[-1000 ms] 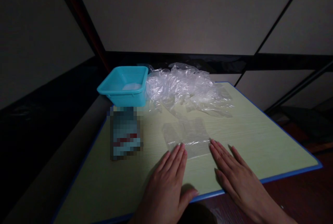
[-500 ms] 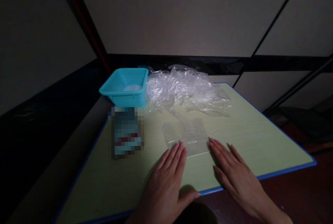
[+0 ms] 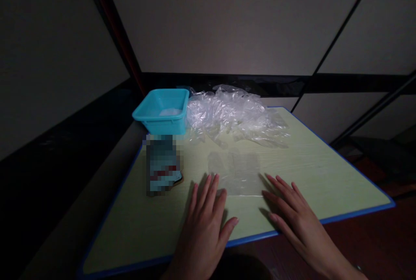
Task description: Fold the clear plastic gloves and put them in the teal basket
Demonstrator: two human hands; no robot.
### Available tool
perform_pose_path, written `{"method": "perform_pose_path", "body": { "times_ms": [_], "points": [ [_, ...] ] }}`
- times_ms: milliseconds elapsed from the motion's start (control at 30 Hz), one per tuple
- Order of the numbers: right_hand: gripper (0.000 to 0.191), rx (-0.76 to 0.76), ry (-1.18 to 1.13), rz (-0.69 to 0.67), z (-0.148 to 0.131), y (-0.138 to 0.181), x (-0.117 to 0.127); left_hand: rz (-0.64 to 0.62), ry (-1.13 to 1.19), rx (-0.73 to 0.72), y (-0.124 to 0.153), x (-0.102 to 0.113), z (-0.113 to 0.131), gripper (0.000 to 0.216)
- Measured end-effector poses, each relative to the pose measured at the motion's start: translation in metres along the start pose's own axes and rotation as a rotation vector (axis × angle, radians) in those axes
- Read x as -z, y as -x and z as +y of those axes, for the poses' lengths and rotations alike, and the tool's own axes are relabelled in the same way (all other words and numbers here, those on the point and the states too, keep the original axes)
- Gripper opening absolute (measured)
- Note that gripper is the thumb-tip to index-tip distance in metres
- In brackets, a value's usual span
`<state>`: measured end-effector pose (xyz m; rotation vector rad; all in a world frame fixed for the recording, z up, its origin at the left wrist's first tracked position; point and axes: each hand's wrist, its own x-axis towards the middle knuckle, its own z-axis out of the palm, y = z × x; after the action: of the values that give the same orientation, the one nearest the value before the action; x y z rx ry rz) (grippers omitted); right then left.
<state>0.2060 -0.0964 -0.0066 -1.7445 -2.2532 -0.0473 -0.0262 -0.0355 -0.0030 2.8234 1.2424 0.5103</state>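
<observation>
A clear plastic bag (image 3: 238, 171) lies flat on the pale green table (image 3: 325, 176), its near edge towards me. Close to the bag's left near corner is my left hand (image 3: 206, 215), palm down with the fingers stretched out. My right hand (image 3: 289, 210) is beside the bag's right edge, fingers spread and apart. Neither hand grips anything. Whether the left fingertips touch the film is hard to tell.
Beyond the flat bag, a heap of crumpled clear plastic bags (image 3: 227, 111) covers the table's far part. A turquoise basket (image 3: 165, 124) with something white inside stands at the far left. Nearer lies a pixelated phone-like object (image 3: 164, 163). Cabinet panels (image 3: 227, 24) rise behind.
Both hands have spread their fingers more and eased slightly off the bag. The bag stays flat on the table. The whole view has shifted a little.
</observation>
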Motion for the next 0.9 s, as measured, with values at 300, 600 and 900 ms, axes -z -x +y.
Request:
{"method": "perform_pose_path", "body": {
  "times_ms": [300, 600, 900],
  "points": [
    [0.043, 0.112, -0.041, -0.098, -0.020, 0.007, 0.007, 0.102, 0.015, 0.164, 0.000, -0.012, -0.003, 0.035],
    [0.047, 0.245, -0.125, -0.141, -0.054, -0.014, 0.002, 0.340, 0.473, 0.336, 0.003, -0.010, -0.011, 0.028],
    [0.055, 0.407, -0.197, -0.173, -0.082, -0.038, -0.001, 0.362, 0.565, 0.404, 0.004, -0.013, -0.017, 0.026]
  ]
}}
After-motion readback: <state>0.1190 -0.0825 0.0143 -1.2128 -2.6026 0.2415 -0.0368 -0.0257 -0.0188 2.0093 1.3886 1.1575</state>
